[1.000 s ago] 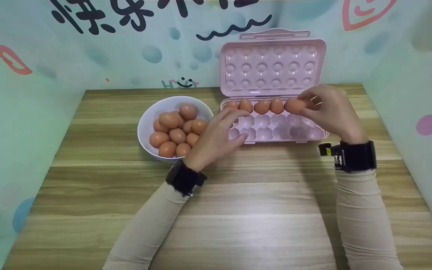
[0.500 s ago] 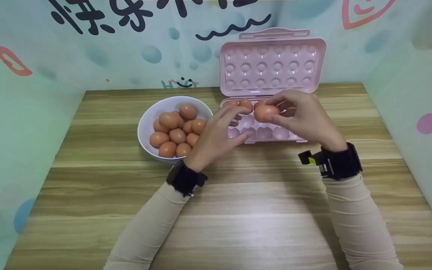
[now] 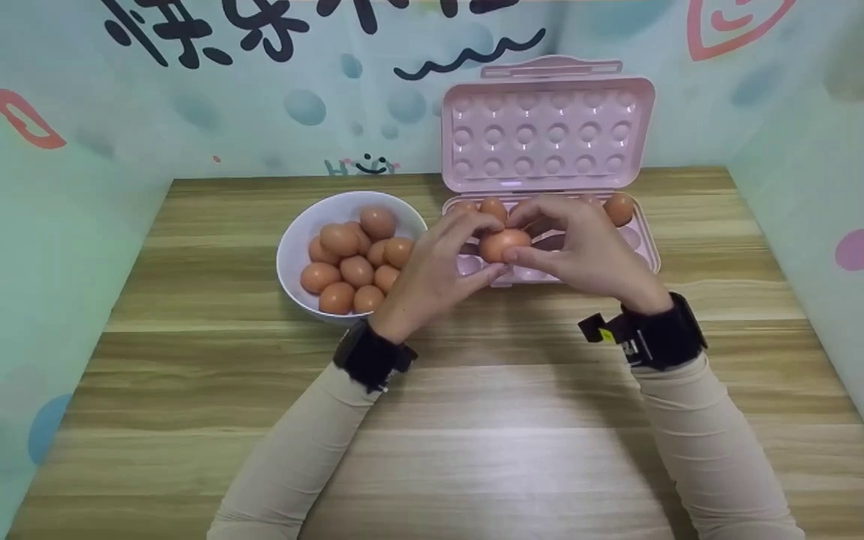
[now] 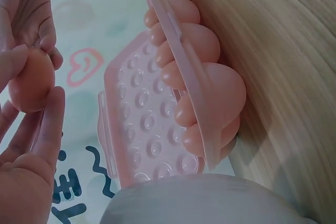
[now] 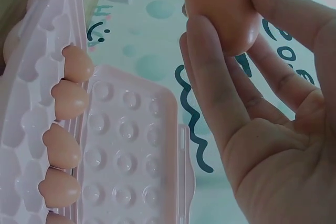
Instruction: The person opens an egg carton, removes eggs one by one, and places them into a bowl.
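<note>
My right hand (image 3: 578, 244) pinches a brown egg (image 3: 505, 245) between thumb and fingers, over the front part of the pink egg carton (image 3: 648, 247). From the other side my left hand (image 3: 443, 259) has its fingertips and thumb on that same egg; in the left wrist view its fingers (image 4: 52, 114) lie around the egg. The carton's lid (image 3: 548, 135) stands raised at the back. Brown eggs sit in the back row, among them one egg (image 3: 618, 209) at the right end; my right hand hides part of this row. Front cups (image 5: 37, 124) show bare in the right wrist view.
A white bowl (image 3: 289, 281) holding several brown eggs (image 3: 357, 271) stands left of the carton, partly behind my left hand. The wooden table (image 3: 477, 450) runs up to a printed backdrop (image 3: 252, 112) at the back and both sides.
My right hand has carried its egg leftward from the carton's right end to my left hand, uncovering the right-end egg. The left hand has stayed nearly in place and now touches the carried egg.
</note>
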`<state>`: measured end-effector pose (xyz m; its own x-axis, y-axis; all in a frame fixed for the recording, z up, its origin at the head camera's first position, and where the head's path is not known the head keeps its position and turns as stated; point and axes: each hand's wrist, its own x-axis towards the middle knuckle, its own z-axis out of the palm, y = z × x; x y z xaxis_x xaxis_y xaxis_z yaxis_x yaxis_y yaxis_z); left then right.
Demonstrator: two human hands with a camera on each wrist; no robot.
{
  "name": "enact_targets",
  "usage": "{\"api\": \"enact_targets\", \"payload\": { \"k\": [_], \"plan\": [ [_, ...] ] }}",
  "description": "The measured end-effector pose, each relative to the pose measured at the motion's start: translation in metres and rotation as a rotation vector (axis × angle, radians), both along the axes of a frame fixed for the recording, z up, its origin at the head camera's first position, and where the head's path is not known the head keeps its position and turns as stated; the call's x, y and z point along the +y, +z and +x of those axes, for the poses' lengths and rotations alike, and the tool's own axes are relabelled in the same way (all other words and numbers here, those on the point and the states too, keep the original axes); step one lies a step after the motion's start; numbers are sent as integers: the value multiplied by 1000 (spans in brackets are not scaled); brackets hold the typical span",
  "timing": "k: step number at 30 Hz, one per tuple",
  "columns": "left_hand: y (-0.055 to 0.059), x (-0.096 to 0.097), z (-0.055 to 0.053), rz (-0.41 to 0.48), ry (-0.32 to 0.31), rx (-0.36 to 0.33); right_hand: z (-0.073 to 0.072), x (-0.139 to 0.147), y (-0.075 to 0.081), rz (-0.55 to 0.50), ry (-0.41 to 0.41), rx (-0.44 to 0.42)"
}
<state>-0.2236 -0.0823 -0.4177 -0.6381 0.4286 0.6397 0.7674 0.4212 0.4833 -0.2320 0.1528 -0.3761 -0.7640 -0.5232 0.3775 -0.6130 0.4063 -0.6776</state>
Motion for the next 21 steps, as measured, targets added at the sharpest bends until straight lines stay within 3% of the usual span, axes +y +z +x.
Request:
{"api": "enact_targets", "payload": {
  "k": [5,10,16,21],
  "plan": [
    [9,-12,0,-6,-24,-24,2,1,2,7,-9,-16],
    [28,-41,2,-50,43,-104,2,3,5,9,-53,-50],
    [52,-78,-3,-165,116,-210,-2,10,6,0,-72,-16],
    [59,-108,-15,-295,131,-262,-4,13,5,6,-100,39]
  ]
}}
